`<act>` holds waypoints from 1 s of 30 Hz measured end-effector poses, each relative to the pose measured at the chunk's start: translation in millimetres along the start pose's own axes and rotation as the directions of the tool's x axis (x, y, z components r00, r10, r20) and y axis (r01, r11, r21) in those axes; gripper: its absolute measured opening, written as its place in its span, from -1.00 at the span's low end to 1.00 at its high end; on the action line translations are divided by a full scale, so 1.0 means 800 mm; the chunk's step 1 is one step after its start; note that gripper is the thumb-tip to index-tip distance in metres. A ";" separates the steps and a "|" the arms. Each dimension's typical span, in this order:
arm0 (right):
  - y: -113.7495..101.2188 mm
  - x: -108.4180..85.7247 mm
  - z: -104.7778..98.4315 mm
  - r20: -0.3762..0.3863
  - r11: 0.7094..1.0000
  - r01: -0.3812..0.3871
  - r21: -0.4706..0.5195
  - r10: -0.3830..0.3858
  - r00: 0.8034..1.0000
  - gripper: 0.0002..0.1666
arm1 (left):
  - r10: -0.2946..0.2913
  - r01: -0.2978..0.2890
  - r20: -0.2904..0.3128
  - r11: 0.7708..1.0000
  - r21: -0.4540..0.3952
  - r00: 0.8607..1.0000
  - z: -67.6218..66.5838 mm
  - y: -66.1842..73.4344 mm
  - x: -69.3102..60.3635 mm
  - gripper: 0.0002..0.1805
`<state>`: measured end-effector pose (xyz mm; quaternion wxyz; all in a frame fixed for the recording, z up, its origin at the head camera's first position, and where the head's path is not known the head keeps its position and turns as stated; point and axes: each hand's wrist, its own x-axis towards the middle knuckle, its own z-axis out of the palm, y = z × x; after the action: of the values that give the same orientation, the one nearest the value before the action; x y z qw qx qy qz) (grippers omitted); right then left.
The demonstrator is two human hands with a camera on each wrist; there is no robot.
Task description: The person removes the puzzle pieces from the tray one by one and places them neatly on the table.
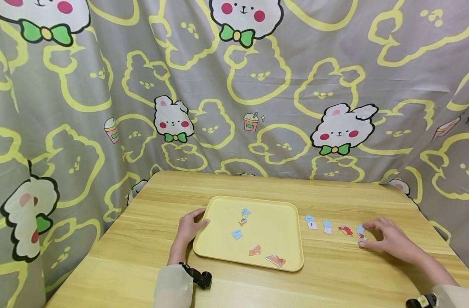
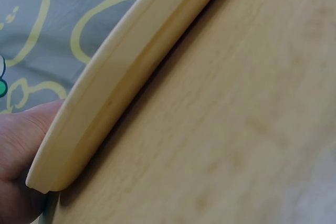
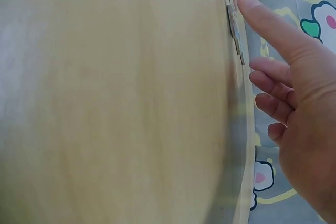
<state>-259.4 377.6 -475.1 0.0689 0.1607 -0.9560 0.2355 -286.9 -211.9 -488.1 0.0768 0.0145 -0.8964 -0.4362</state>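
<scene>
In the head view, my left hand (image 1: 189, 230) grips the left rim of the yellow tray (image 1: 219, 252), thumb over the edge. The left wrist view shows part of that hand (image 2: 21, 156) behind the tray's side (image 2: 115, 77). My right hand (image 1: 392, 240) is over the table at the right, with thumb and fingers spread around a blue-and-red picture piece (image 1: 360, 229); whether they touch it I cannot tell. In the right wrist view, my right hand (image 3: 310, 93) has its thumb and fingers apart beside flat pieces (image 3: 234, 27) seen edge-on.
On the tray lie a blue piece (image 1: 237, 234), a blue-and-yellow piece (image 1: 245, 212) and orange pieces (image 1: 255, 250) (image 1: 275, 260). Between tray and right hand, a row on the table (image 1: 334, 269) holds blue-and-white pieces (image 1: 311, 222) (image 1: 327, 226) and a red one (image 1: 345, 231). A patterned curtain (image 1: 219, 85) hangs behind.
</scene>
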 end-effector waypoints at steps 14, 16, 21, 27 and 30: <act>-0.023 0.008 0.005 -0.061 0.988 0.121 0.096 -0.116 0.991 -0.57 | -0.001 0.001 0.003 1.000 0.013 1.000 -0.002 0.002 -0.001 -0.50; -0.029 0.010 0.008 -0.073 0.982 0.153 0.111 -0.145 0.987 -0.59 | 0.000 0.000 0.004 1.000 0.015 1.000 -0.002 0.002 -0.001 -0.50; -0.045 0.017 0.019 -0.086 0.959 0.235 0.156 -0.224 0.971 -0.66 | -0.006 0.006 0.007 1.000 0.005 1.000 -0.001 0.003 -0.002 -0.49; -0.068 0.025 0.032 -0.105 0.924 0.332 0.190 -0.317 0.943 -0.63 | -0.016 0.016 0.006 1.000 0.007 1.000 -0.001 0.002 -0.001 -0.49; -0.079 0.030 0.040 -0.116 0.904 0.368 0.216 -0.351 0.929 -0.61 | -0.007 0.007 0.001 1.000 0.024 1.000 -0.001 0.001 0.000 -0.50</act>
<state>-261.8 302.9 -470.9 0.1271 0.3325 -0.8723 0.3354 -286.5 -212.1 -486.6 0.0744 0.0184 -0.9016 -0.4257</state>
